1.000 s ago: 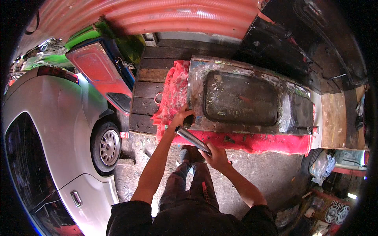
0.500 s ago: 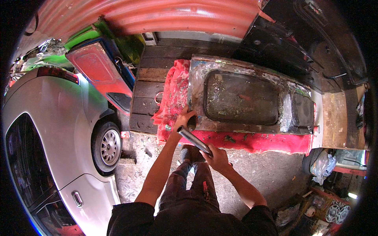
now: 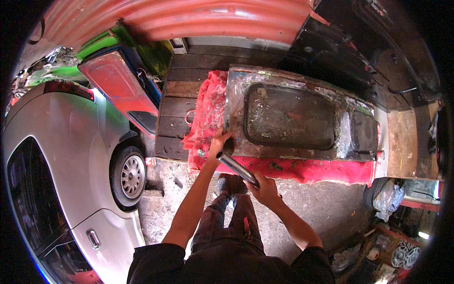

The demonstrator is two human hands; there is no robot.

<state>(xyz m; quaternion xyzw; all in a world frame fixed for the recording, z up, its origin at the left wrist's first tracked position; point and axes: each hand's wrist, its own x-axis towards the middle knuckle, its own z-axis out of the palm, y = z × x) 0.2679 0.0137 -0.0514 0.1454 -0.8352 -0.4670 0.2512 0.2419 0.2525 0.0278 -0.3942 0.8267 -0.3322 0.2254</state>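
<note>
My right hand (image 3: 265,190) is closed round the near end of a shiny metal tube-shaped tool (image 3: 238,169). The tool slants up and left, its dark far end close to my left wrist. At the near left corner of a worn metal vehicle panel (image 3: 240,137), my left hand (image 3: 220,142) has its fingers curled beside a dark rounded object (image 3: 229,144); what exactly they grip is hidden. Scraped paint and bare patches mark the panel, which has a large recessed section and a smaller one. It lies on a red cloth (image 3: 208,109).
Under the cloth is a dark plank bench (image 3: 182,90). A silver car (image 3: 61,142) stands close on the left, with painted panels (image 3: 113,78) leaning behind it. A large black panel (image 3: 350,52) rises at the back right. Wrapped items (image 3: 388,199) and clutter sit at the lower right.
The tube-shaped tool and my right hand have shifted slightly right, the tool's far end a little further from my left forearm. My left hand stays at the panel's corner.
</note>
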